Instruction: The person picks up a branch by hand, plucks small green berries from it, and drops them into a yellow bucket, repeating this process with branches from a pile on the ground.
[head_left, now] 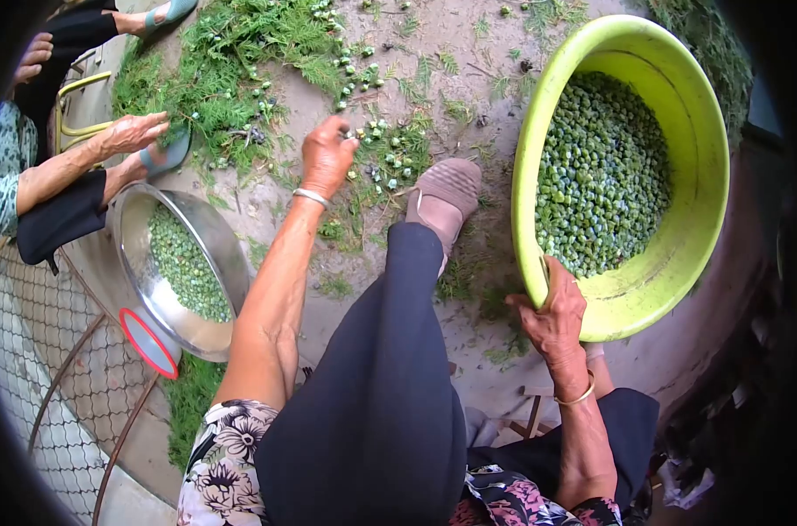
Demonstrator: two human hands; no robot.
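Observation:
My left hand [328, 159], with a silver bracelet at the wrist, is closed above the ground, and a small pale-green cone [348, 135] shows at its fingertips. Scattered green cones [394, 162] lie just to the right of it among leafy bits. My right hand [555, 314] is wrapped round the near rim of a large yellow-green basin [704, 175]. The basin is tilted and holds a big heap of green cones [596, 175].
At the left a co-worker's hand [135, 131] reaches out over a steel bowl [232, 241] with green cones. Cut green branches [232, 53] cover the ground at the top left. A red-rimmed container [149, 342] and wire mesh [43, 342] are at the lower left.

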